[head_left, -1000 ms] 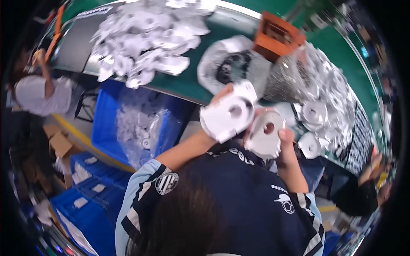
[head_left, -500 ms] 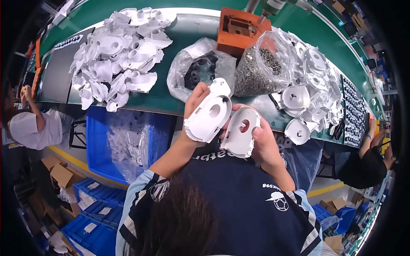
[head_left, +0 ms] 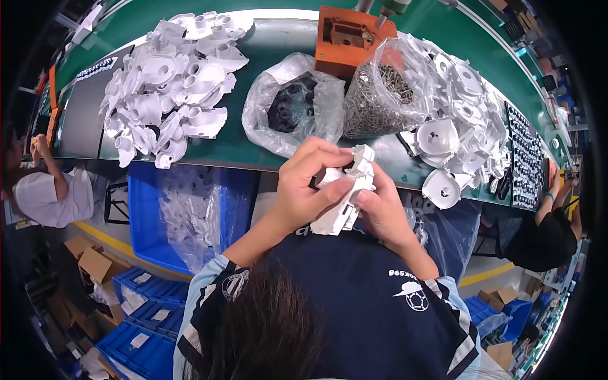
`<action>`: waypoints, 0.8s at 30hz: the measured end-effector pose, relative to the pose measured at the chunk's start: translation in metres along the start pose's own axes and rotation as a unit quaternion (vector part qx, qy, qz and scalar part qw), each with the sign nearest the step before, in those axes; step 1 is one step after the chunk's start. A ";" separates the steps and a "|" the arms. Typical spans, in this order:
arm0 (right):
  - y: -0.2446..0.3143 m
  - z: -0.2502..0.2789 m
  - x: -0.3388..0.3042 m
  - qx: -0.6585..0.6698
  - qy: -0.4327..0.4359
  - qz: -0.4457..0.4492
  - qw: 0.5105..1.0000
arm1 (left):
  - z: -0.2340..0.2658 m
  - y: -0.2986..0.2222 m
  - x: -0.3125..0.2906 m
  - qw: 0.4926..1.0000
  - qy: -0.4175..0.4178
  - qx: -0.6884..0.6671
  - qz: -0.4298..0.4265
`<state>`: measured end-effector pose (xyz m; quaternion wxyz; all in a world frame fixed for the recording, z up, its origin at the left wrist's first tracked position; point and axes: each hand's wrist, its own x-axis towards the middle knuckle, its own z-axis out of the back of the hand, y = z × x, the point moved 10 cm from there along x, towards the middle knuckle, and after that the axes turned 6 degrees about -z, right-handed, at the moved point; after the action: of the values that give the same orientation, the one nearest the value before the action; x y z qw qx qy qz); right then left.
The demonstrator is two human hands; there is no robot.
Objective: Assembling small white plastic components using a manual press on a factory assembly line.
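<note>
Just in front of my chest, both hands grip two white plastic housing halves (head_left: 337, 218), brought together and seen edge-on. My left hand (head_left: 307, 183) wraps them from the left, its thumb across the near side. From the other side my right hand (head_left: 387, 214) clasps them, thumb pressed on the edge. Whether the halves meet fully along the seam cannot be seen. Beyond my hands, on the bench, sits a clear plastic bag (head_left: 258, 104) of black round parts. Beside it stands a clear bag of metal screws (head_left: 373, 104).
White housing pieces lie heaped at left (head_left: 158, 69) and right (head_left: 467, 79). An orange fixture (head_left: 326, 47) stands behind the screws, under a driver tool. A black tray of small parts (head_left: 525, 155) lies far right. Below the bench is a blue bin (head_left: 144, 215). People work at both sides.
The two white housing halves, held apart one in each hand before, are now turned edge-on and put together. My left hand has come down and in toward the right hand.
</note>
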<state>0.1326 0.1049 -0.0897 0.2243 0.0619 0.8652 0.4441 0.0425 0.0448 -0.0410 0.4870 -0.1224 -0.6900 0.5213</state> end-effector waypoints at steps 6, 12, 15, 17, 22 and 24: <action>0.013 0.003 0.000 0.016 -0.004 0.047 0.999 | -0.009 -0.005 0.000 0.997 0.047 -0.031 0.043; 0.011 0.003 -0.002 0.012 0.019 0.033 0.999 | -0.009 -0.020 0.004 0.996 0.063 0.063 -0.008; 0.018 -0.003 -0.003 0.000 0.032 0.046 0.998 | -0.009 -0.033 0.007 0.985 0.065 0.133 -0.087; 0.017 -0.006 -0.004 -0.002 0.038 0.036 0.999 | -0.008 -0.037 0.008 0.979 0.065 0.152 -0.120; 0.015 0.005 -0.002 -0.025 0.027 0.057 0.998 | -0.021 -0.031 0.007 0.978 0.128 0.140 -0.083; 0.016 0.006 -0.004 -0.027 0.011 0.049 0.998 | -0.022 -0.024 0.004 0.984 0.136 0.093 -0.073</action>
<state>0.1371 0.1181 -0.0784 0.1941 0.0931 0.8514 0.4783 0.0656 0.0507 -0.0191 0.6221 -0.0957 -0.5729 0.5249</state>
